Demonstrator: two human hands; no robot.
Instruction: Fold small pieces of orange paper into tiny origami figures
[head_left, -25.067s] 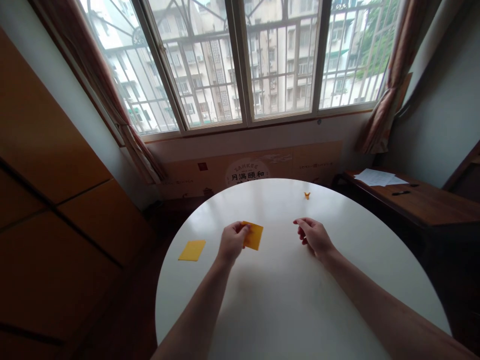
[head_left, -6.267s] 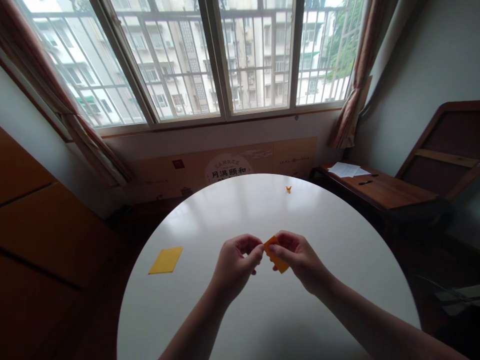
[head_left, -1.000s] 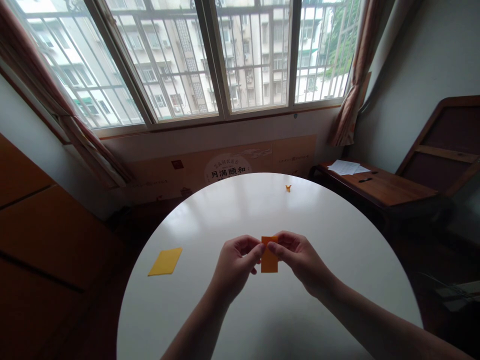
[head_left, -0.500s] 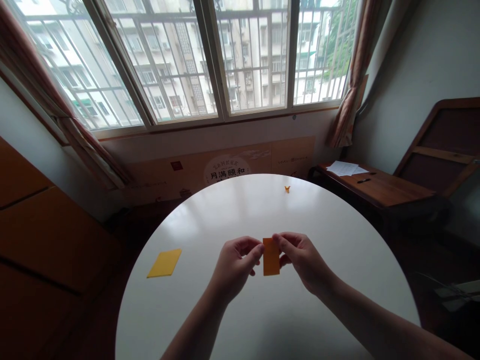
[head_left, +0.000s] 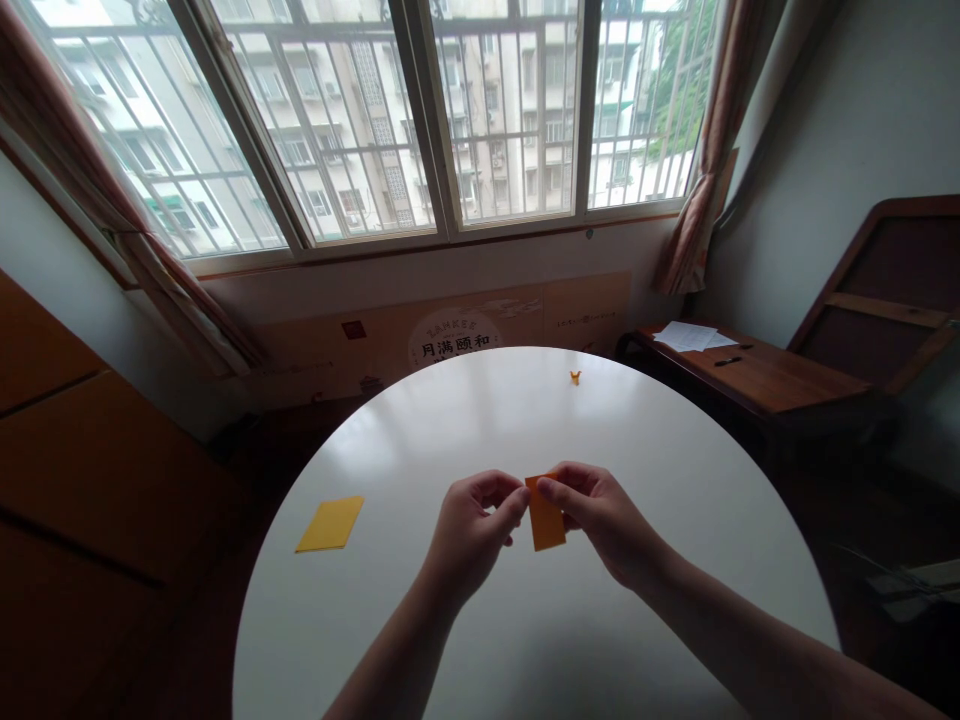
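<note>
A small orange paper folded into a narrow rectangle (head_left: pixel 548 522) is held up between both hands, over the middle of the white round table (head_left: pixel 405 640). My left hand (head_left: pixel 474 525) pinches its upper left edge between thumb and fingers. With the thumb on the front face near the top, my right hand (head_left: pixel 600 515) grips the paper's right side; its other fingers are partly hidden behind the sheet. To the left lies a stack of yellow square paper (head_left: pixel 330 525), flat on the tabletop.
A tiny orange folded paper figure (head_left: pixel 575 378) stands near the table's far edge. Beyond it are a printed cardboard panel (head_left: pixel 585 305) and a barred window. At right, a wooden bench (head_left: pixel 810 380) carries white sheets (head_left: pixel 694 336) and a dark pen. An orange-brown cabinet (head_left: pixel 60 430) is at left.
The orange paper has tilted slightly, its lower end swinging right. My right thumb has slid a little left and down across its face. My left hand is nearly still.
</note>
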